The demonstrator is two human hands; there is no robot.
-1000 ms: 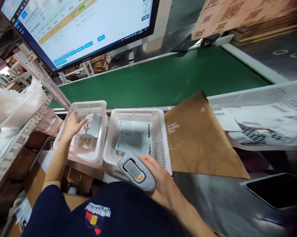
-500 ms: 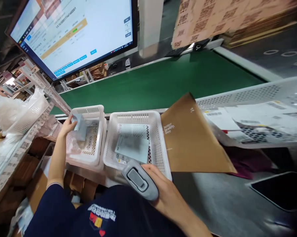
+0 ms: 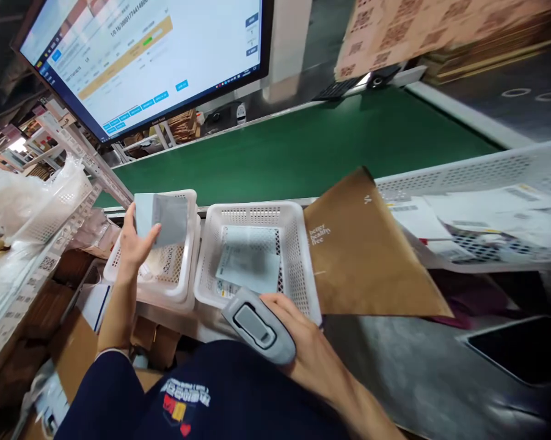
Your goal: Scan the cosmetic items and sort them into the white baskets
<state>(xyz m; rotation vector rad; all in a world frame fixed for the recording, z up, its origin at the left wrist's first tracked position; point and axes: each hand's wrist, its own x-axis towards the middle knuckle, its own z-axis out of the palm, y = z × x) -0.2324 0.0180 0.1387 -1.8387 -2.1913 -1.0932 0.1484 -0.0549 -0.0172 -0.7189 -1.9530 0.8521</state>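
My left hand (image 3: pixel 135 239) grips a pale blue-grey box (image 3: pixel 170 217) by its left end, thumb on the near side. The box is above the left white basket (image 3: pixel 191 244), where a clear plastic bag and something with dark lettering lie. In my right hand (image 3: pixel 298 327) is a grey handheld barcode scanner (image 3: pixel 259 327), its fingers wrapped round the body. Just beyond the scanner stands the middle white basket (image 3: pixel 303 263). Inside it lies a pale blue flat packet (image 3: pixel 248 263) with print on it.
A brown paper mailer (image 3: pixel 367 263) leans beside the middle basket. Farther right are a long white basket (image 3: pixel 468 165) of labels and a dark phone-like slab (image 3: pixel 523 348). Behind runs a green conveyor belt (image 3: pixel 280 162), under a monitor (image 3: pixel 142 61).
My left hand has turned the box, so a broader grey face shows, and raised it slightly. My right hand still holds the scanner. The view has shifted a little.
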